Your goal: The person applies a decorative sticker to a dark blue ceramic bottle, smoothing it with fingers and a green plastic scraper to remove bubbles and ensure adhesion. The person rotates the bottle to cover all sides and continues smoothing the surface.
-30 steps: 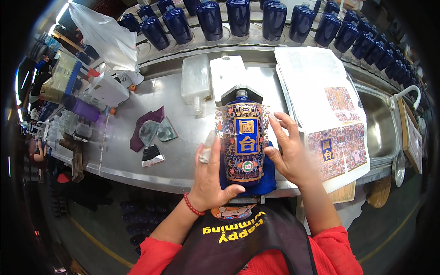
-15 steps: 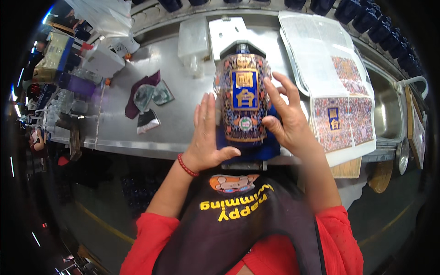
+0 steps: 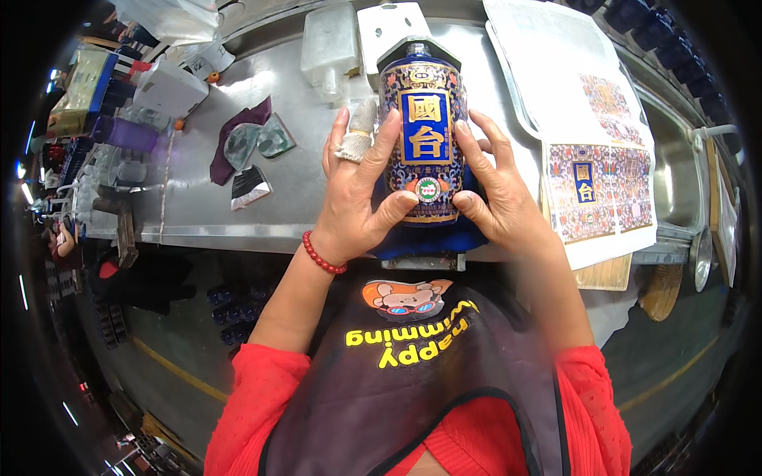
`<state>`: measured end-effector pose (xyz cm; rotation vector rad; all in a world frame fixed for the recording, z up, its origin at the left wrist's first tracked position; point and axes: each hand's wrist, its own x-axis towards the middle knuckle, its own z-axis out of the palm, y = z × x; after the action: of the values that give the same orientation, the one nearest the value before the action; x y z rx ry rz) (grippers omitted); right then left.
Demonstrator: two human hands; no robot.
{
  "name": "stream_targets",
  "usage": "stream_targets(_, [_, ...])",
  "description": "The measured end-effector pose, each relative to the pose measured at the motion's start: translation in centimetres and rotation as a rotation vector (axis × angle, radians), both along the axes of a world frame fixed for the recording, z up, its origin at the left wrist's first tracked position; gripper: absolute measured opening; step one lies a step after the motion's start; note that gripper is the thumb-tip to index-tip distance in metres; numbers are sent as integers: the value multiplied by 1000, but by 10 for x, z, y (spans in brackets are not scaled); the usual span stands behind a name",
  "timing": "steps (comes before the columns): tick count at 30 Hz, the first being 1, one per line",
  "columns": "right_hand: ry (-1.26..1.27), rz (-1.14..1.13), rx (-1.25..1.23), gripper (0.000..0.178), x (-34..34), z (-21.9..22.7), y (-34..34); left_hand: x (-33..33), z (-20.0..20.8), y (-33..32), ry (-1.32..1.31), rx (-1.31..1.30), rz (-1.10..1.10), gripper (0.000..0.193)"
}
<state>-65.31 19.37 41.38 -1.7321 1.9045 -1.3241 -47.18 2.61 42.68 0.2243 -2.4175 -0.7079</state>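
Note:
A dark blue bottle (image 3: pixel 417 79) with a dense floral wrap and a gold-framed blue panel lies with its neck pointing away from me. Its base end is toward me, above a blue support (image 3: pixel 429 243). My left hand (image 3: pixel 349 202) presses its index finger and thumb against the left side and lower front. One of its other fingers wears a greyish fabric wrap (image 3: pixel 357 131). From the right, my right hand (image 3: pixel 504 194) rests its fingertips and thumb on the bottle's side, so the bottle is held between both hands.
Printed floral sheets (image 3: pixel 599 218) and white paper lie at right, near a sink (image 3: pixel 671 186). Dark and greenish cloth pieces (image 3: pixel 250 147) lie at left. Behind the bottle are a translucent container (image 3: pixel 329 47) and a white box (image 3: pixel 389 20). Blue cups (image 3: pixel 675 51) line the far right.
My left hand has gone from lying flat beside the bottle to fingers and thumb pressing on it. The wrap now looks smoother along the left side. The whole view has shifted slightly.

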Motion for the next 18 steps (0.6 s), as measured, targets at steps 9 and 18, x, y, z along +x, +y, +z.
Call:
stream_targets(9, [-37, -24, 41, 73, -9, 14, -5, -5, 7, -9, -45, -1, 57, 91])
stream_targets(18, [-101, -30, 19, 75, -18, 24, -21, -21, 12, -19, -88, 13, 69, 91])
